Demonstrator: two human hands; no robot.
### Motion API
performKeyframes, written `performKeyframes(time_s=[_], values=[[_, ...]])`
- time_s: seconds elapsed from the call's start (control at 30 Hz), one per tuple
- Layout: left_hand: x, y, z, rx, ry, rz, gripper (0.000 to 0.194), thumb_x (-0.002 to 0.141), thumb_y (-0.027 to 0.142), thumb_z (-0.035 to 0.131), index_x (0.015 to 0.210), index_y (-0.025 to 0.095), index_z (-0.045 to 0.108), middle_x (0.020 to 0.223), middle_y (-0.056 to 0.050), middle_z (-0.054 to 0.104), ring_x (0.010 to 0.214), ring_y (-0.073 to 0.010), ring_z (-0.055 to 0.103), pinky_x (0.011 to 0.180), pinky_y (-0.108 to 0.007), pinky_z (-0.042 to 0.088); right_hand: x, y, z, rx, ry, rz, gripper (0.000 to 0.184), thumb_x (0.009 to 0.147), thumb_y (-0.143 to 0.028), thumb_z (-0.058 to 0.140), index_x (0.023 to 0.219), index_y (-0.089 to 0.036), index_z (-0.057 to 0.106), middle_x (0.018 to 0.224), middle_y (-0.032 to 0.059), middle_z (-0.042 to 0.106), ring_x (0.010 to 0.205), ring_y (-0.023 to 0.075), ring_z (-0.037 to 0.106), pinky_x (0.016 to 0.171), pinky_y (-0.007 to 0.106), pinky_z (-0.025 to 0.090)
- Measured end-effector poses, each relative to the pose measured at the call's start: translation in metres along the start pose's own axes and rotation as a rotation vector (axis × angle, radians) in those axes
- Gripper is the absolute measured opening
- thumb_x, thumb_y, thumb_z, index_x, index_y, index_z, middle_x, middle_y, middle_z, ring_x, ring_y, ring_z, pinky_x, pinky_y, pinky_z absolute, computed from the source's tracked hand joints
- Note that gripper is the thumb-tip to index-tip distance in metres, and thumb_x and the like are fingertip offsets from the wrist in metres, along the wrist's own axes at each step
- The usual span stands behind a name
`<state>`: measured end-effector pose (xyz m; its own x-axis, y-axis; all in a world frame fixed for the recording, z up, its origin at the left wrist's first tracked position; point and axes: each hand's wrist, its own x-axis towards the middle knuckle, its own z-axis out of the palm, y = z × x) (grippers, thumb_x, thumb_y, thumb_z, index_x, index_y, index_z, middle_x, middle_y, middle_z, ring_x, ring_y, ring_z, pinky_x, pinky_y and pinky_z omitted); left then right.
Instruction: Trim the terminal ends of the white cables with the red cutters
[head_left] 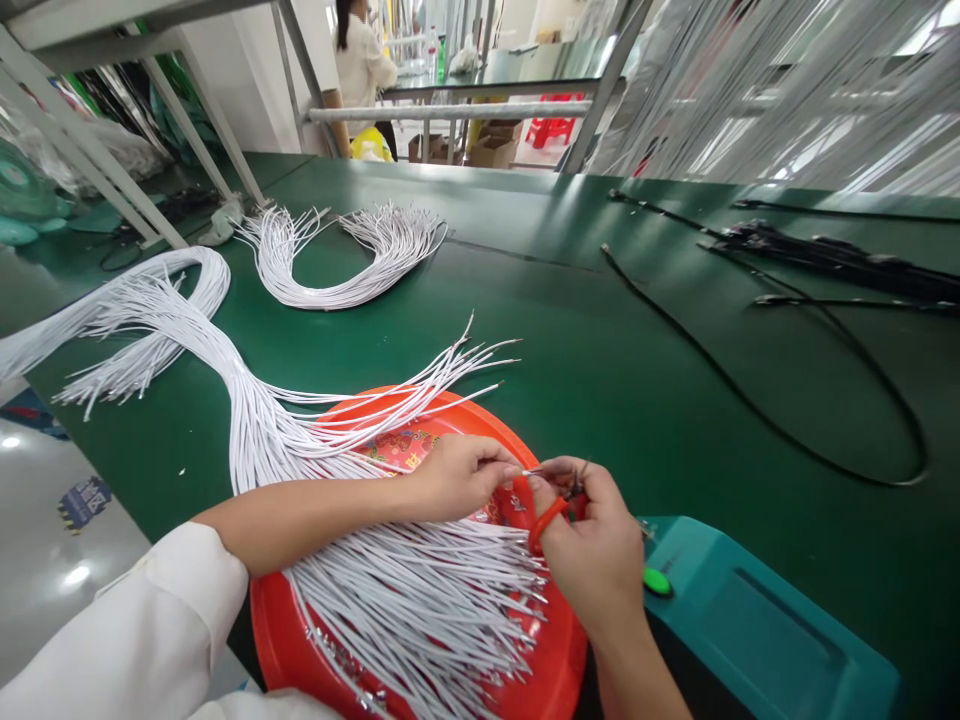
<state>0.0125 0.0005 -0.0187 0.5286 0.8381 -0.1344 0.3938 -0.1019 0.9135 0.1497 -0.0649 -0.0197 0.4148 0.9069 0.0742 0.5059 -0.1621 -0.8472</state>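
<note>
The left hand (459,482) has its grip pinched together on the tip of a white wire, while the right hand (592,530) is closed around red-handled scissors (541,522) at that tip, both above the red basin (559,640). White wires (420,600) fan across the basin on the green tabletop (525,280), with a teal box (772,620) to the right.

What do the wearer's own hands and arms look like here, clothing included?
Both the left hand and the right hand are bare, without gloves. The left arm wears a plain, loose white sleeve that ends near the elbow, with no marking visible on it. The right forearm is uncovered as far as it shows; its sleeve is out of view.
</note>
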Motion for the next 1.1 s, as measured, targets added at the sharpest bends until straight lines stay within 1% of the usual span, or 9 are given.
performKeyframes(time_s=[0.17, 0.33, 0.43, 0.5, 0.67, 0.83, 0.93, 1.0, 1.1], values=[[-0.003, 0.003, 0.002, 0.014, 0.059, 0.018, 0.019, 0.079, 0.024, 0.052, 0.081, 0.014, 0.068, 0.078, -0.004, 0.07, 0.07, -0.0127, 0.06, 0.065, -0.021, 0.046, 0.001, -0.003, 0.0, -0.161, 0.008, -0.033, 0.026, 0.072, -0.043, 0.053, 0.086, -0.021, 0.056, 0.076, 0.0048, 0.066, 0.067, 0.0211, 0.061, 0.062, 0.032, 0.044], [-0.006, 0.006, 0.005, -0.043, 0.075, -0.006, 0.018, 0.079, 0.021, 0.051, 0.078, 0.013, 0.067, 0.076, -0.004, 0.068, 0.069, -0.0121, 0.058, 0.064, -0.021, 0.045, 0.001, -0.009, -0.004, -0.155, -0.053, 0.059, 0.024, 0.07, -0.043, 0.052, 0.083, -0.022, 0.053, 0.068, 0.0025, 0.065, 0.059, 0.0204, 0.06, 0.055, 0.03, 0.041], [-0.007, 0.006, 0.008, -0.105, 0.083, -0.036, 0.016, 0.078, 0.02, 0.052, 0.076, 0.013, 0.066, 0.073, -0.003, 0.067, 0.067, -0.0115, 0.057, 0.063, -0.021, 0.045, 0.001, -0.011, -0.005, -0.159, -0.037, 0.082, 0.026, 0.069, -0.044, 0.051, 0.084, -0.023, 0.053, 0.068, 0.0032, 0.066, 0.061, 0.0221, 0.061, 0.055, 0.031, 0.04], [-0.006, 0.008, 0.007, -0.135, 0.119, -0.04, 0.015, 0.077, 0.02, 0.053, 0.075, 0.012, 0.065, 0.069, -0.002, 0.064, 0.063, -0.0101, 0.054, 0.06, -0.02, 0.043, 0.001, -0.01, -0.004, -0.157, -0.055, 0.1, 0.027, 0.07, -0.044, 0.051, 0.086, -0.023, 0.053, 0.071, 0.0036, 0.067, 0.065, 0.0232, 0.063, 0.057, 0.032, 0.041], [0.003, 0.014, -0.005, -0.377, 0.258, -0.108, 0.017, 0.078, 0.027, 0.054, 0.081, 0.012, 0.062, 0.062, 0.001, 0.057, 0.048, -0.0043, 0.043, 0.046, -0.017, 0.035, 0.004, -0.003, 0.002, -0.099, -0.096, 0.15, 0.028, 0.069, -0.039, 0.051, 0.091, -0.022, 0.054, 0.073, 0.0042, 0.068, 0.068, 0.024, 0.065, 0.061, 0.033, 0.043], [0.009, 0.016, -0.011, -0.507, 0.227, -0.119, 0.022, 0.078, 0.031, 0.057, 0.085, 0.011, 0.063, 0.068, 0.0, 0.059, 0.048, -0.003, 0.046, 0.045, -0.015, 0.038, 0.006, -0.001, 0.006, -0.026, -0.031, 0.197, 0.035, 0.067, -0.045, 0.056, 0.092, -0.02, 0.058, 0.072, 0.0051, 0.068, 0.067, 0.024, 0.063, 0.061, 0.034, 0.044], [0.009, 0.02, -0.013, -0.497, 0.233, -0.13, 0.023, 0.08, 0.027, 0.056, 0.093, 0.01, 0.063, 0.075, -0.002, 0.063, 0.051, -0.0033, 0.049, 0.049, -0.016, 0.042, 0.007, 0.003, 0.007, -0.035, 0.01, 0.214, 0.034, 0.068, -0.048, 0.057, 0.087, -0.019, 0.059, 0.061, 0.002, 0.063, 0.057, 0.0207, 0.059, 0.056, 0.031, 0.042], [0.008, 0.024, -0.016, -0.435, 0.228, -0.117, 0.023, 0.08, 0.023, 0.056, 0.097, 0.01, 0.064, 0.077, -0.004, 0.065, 0.055, -0.0045, 0.052, 0.053, -0.018, 0.045, 0.007, 0.006, 0.008, -0.026, 0.03, 0.213, 0.033, 0.069, -0.047, 0.057, 0.086, -0.019, 0.059, 0.059, 0.0013, 0.062, 0.055, 0.0195, 0.057, 0.054, 0.03, 0.042], [0.01, 0.03, -0.024, -0.241, 0.27, 0.009, 0.021, 0.079, 0.022, 0.058, 0.095, 0.013, 0.068, 0.084, -0.006, 0.069, 0.068, -0.0089, 0.058, 0.065, -0.022, 0.049, 0.007, 0.011, 0.011, 0.068, 0.032, 0.196, 0.028, 0.07, -0.041, 0.056, 0.087, -0.019, 0.059, 0.074, 0.0048, 0.068, 0.066, 0.0201, 0.062, 0.062, 0.031, 0.045]])
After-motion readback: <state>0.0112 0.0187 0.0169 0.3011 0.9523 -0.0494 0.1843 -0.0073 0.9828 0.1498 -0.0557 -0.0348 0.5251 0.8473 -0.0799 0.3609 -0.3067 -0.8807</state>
